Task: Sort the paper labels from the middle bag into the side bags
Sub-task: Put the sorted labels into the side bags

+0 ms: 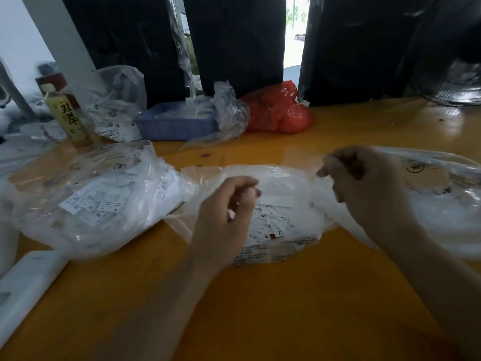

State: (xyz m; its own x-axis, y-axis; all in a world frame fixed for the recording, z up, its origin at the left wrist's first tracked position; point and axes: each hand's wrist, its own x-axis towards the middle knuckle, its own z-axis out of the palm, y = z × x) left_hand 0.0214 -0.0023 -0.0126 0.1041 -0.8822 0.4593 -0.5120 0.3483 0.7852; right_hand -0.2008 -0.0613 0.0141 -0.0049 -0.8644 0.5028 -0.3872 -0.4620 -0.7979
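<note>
At the middle of an orange table (pixel 260 308), a clear middle bag (pixel 281 194) lies flat, its small paper labels (pixel 270 225) heaped toward the near edge. The left hand (pixel 229 212) hovers over it with fingers curled, apparently pinching a label, though blur hides it. The right hand (pixel 364 183) grips the plastic of the right side bag (pixel 442 199), likely holding its mouth open to receive labels. The left side bag (pixel 99 199), toward the table's left edge, already holds printed labels. A blue tray (pixel 177 126) sits at the far edge.
</note>
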